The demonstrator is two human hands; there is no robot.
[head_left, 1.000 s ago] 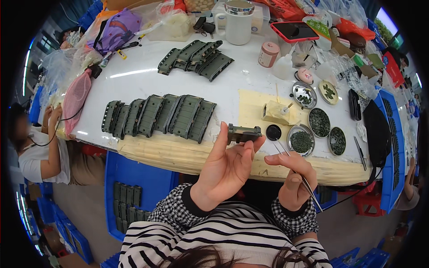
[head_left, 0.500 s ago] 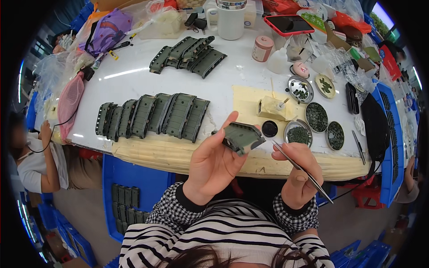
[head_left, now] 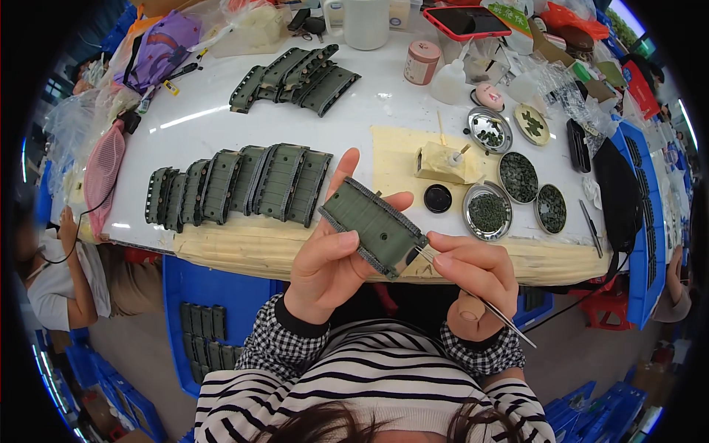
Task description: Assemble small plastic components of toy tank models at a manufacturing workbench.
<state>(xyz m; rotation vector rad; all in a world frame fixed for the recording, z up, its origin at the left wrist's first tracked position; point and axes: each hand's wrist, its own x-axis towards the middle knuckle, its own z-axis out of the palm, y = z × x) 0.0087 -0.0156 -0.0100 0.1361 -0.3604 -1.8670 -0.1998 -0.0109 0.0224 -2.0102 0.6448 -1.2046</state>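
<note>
My left hand (head_left: 321,255) holds a dark green, slightly curved plastic model part (head_left: 373,227) with ribbed long edges and a small dark hole, its broad face turned up. Metal tweezers (head_left: 491,306) are pinched in my right hand (head_left: 484,284); their tips meet the part's right end, beside a brown and black patch. Whether anything sits between the tips is too small to tell. Beyond my hands are round tins of tiny green pieces, among them a silver dish (head_left: 487,212), and a small black round cap (head_left: 438,198).
Similar green parts stand in a row (head_left: 244,184) at left, with another stack (head_left: 295,77) behind. A yellowish block (head_left: 443,164) with a stick in it rests on tan paper. A white mug (head_left: 365,26) and pink jar (head_left: 422,62) stand at the back. A blue tray (head_left: 221,277) lies below the table's left.
My left hand has turned the green part so its broad face shows. My right hand has moved left, bringing the tweezers' tips to the part's end. The view has shifted slightly.
</note>
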